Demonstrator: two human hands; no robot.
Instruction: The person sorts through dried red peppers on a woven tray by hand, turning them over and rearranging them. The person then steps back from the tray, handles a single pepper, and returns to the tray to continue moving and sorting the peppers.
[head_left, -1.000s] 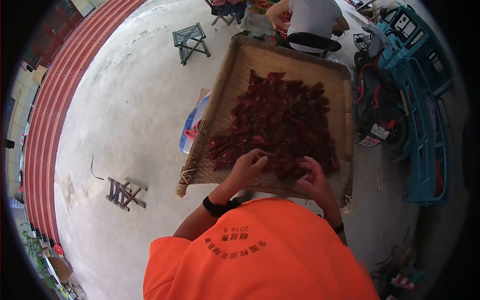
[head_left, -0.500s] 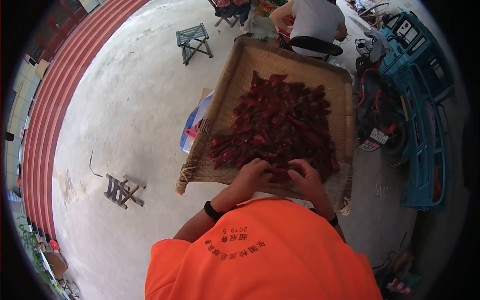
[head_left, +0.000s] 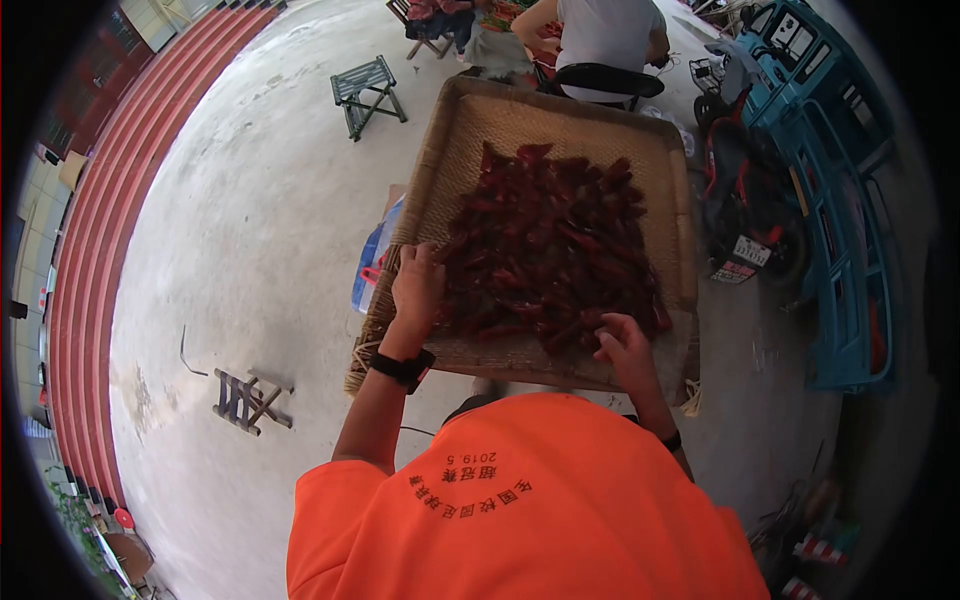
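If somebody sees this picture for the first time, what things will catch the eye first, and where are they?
First comes the heap of dark red chillies in the big woven tray at the middle. The left hand lies at the heap's left edge, and the right hand touches chillies at its near edge. At the bottom an orange shirt fills the view, and another person in a grey top sits beyond the tray.

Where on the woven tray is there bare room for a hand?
Bare weave runs along the woven tray far rim above the red peppers, and down the left strip beyond the left hand. Crowded: the middle and the near right, where the right hand works.
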